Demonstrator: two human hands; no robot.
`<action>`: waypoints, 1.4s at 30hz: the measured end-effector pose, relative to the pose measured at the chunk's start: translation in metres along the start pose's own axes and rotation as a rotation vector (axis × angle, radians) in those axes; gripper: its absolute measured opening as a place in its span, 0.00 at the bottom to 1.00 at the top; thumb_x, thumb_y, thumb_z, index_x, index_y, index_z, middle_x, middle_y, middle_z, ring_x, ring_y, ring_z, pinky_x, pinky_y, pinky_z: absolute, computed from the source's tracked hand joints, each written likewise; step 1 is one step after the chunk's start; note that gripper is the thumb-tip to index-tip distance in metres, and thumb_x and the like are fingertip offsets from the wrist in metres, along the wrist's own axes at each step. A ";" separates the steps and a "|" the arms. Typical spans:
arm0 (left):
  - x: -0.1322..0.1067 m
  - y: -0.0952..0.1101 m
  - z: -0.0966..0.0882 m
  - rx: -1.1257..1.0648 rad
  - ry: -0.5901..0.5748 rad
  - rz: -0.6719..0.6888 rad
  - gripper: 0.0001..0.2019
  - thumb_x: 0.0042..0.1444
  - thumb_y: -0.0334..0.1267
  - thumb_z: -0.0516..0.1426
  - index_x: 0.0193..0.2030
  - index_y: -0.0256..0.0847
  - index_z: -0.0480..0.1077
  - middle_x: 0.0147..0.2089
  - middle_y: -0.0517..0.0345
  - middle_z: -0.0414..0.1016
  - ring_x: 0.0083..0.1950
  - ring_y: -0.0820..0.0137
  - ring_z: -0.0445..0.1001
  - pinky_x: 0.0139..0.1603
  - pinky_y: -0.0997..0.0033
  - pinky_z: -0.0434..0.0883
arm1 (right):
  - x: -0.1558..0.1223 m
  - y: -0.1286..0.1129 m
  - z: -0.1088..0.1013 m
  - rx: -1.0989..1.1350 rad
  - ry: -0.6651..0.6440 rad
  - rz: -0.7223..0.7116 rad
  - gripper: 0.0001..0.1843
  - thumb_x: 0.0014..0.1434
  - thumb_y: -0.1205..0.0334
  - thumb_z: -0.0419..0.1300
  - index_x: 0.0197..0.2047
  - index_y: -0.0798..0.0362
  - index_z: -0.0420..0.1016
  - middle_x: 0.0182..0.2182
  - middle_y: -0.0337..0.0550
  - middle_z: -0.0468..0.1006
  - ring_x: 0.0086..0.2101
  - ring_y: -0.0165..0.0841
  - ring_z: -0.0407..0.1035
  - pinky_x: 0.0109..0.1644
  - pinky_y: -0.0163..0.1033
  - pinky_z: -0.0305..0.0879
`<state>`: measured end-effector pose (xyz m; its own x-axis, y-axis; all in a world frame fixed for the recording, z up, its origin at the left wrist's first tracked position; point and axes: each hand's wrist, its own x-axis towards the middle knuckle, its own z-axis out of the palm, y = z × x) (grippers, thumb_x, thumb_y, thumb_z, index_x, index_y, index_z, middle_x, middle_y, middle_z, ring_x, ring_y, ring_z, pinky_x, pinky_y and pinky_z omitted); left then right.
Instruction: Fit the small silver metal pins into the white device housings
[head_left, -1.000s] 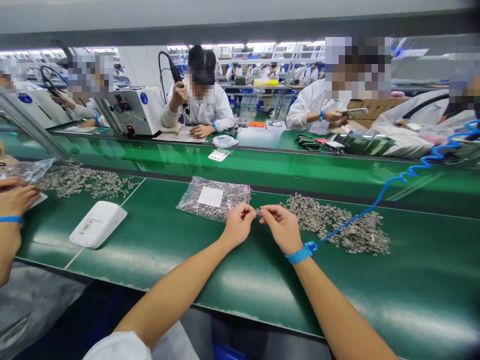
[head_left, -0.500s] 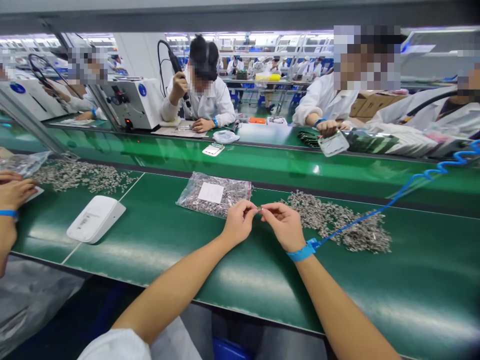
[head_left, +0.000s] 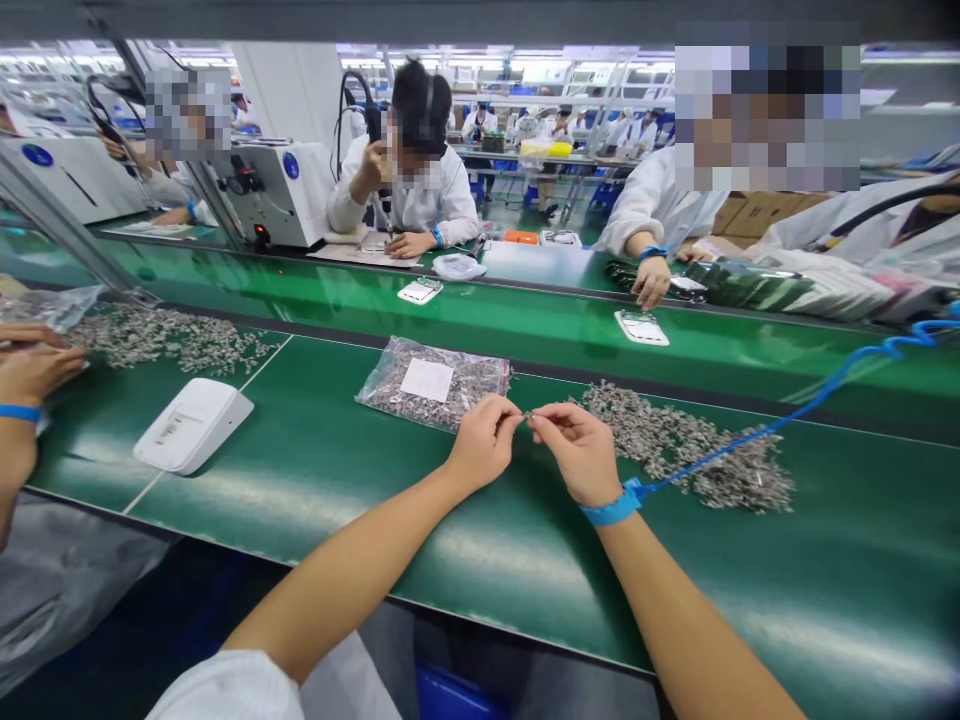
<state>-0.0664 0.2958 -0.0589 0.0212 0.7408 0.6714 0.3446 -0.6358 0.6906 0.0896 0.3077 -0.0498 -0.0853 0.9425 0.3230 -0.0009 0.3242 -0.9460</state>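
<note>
My left hand (head_left: 484, 440) and my right hand (head_left: 581, 450) meet over the green table, thumbs and fingertips pinched. Between the fingertips is a tiny metal part (head_left: 528, 417), too small to make out its exact kind. Both hands seem to touch it. Just behind my left hand lies a clear zip bag (head_left: 386, 378) full of small metal parts, with a white label on top. To the right of my right hand spreads a loose pile of small silvery metal parts (head_left: 675, 440). A blue wrist strap (head_left: 615, 507) with a coiled cord circles my right wrist.
A white plastic device (head_left: 184, 430) rests on the table at left, near another metal-parts pile (head_left: 172, 335) and a co-worker's hands (head_left: 37, 375). Beyond the table's edge, a green conveyor (head_left: 517, 315) carries white housings (head_left: 641, 328). The blue cord (head_left: 810, 395) crosses over the right pile.
My hands stay pinched together, with only slight finger movement. Across the conveyor, a co-worker has put a white housing down on the belt and let go. The view has shifted slightly.
</note>
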 end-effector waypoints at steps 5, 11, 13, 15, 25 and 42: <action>0.001 0.000 0.000 0.019 0.005 0.043 0.08 0.66 0.33 0.50 0.36 0.39 0.66 0.34 0.55 0.69 0.37 0.69 0.67 0.40 0.70 0.65 | 0.000 0.002 0.000 0.020 0.010 0.011 0.12 0.54 0.53 0.69 0.36 0.53 0.78 0.28 0.42 0.77 0.26 0.31 0.71 0.31 0.36 0.70; 0.000 0.001 -0.001 0.016 0.013 0.088 0.06 0.66 0.32 0.51 0.36 0.40 0.66 0.34 0.56 0.68 0.36 0.70 0.66 0.39 0.70 0.65 | -0.001 0.008 -0.001 0.045 0.011 0.011 0.12 0.55 0.54 0.69 0.37 0.53 0.77 0.29 0.42 0.77 0.27 0.32 0.71 0.31 0.37 0.70; 0.000 0.002 -0.001 0.023 0.010 0.115 0.06 0.66 0.32 0.51 0.37 0.40 0.66 0.34 0.55 0.68 0.37 0.69 0.67 0.39 0.69 0.65 | -0.002 0.008 -0.002 0.042 -0.002 -0.006 0.11 0.56 0.55 0.69 0.37 0.52 0.78 0.29 0.42 0.77 0.27 0.31 0.71 0.31 0.36 0.70; -0.001 0.004 -0.001 0.021 0.013 0.151 0.05 0.66 0.31 0.51 0.38 0.40 0.65 0.34 0.55 0.69 0.37 0.69 0.67 0.40 0.69 0.66 | -0.004 0.006 -0.003 0.019 -0.012 -0.026 0.10 0.56 0.56 0.69 0.38 0.52 0.78 0.30 0.42 0.77 0.28 0.31 0.71 0.32 0.37 0.71; -0.003 0.021 -0.003 0.010 0.135 0.331 0.03 0.64 0.29 0.52 0.42 0.39 0.66 0.36 0.55 0.72 0.39 0.70 0.72 0.40 0.69 0.71 | -0.025 -0.026 -0.001 0.029 -0.031 -0.141 0.03 0.61 0.65 0.66 0.40 0.49 0.78 0.38 0.42 0.76 0.27 0.27 0.69 0.29 0.34 0.71; -0.006 0.031 -0.008 0.002 0.121 0.410 0.06 0.64 0.27 0.51 0.47 0.36 0.64 0.42 0.50 0.73 0.40 0.69 0.74 0.39 0.67 0.72 | -0.033 -0.043 -0.001 0.070 -0.091 -0.065 0.05 0.63 0.67 0.64 0.41 0.47 0.78 0.36 0.43 0.74 0.25 0.27 0.66 0.23 0.33 0.67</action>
<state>-0.0638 0.2700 -0.0397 0.0464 0.3957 0.9172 0.3322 -0.8720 0.3594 0.0930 0.2628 -0.0193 -0.1726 0.9074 0.3832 -0.0786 0.3751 -0.9236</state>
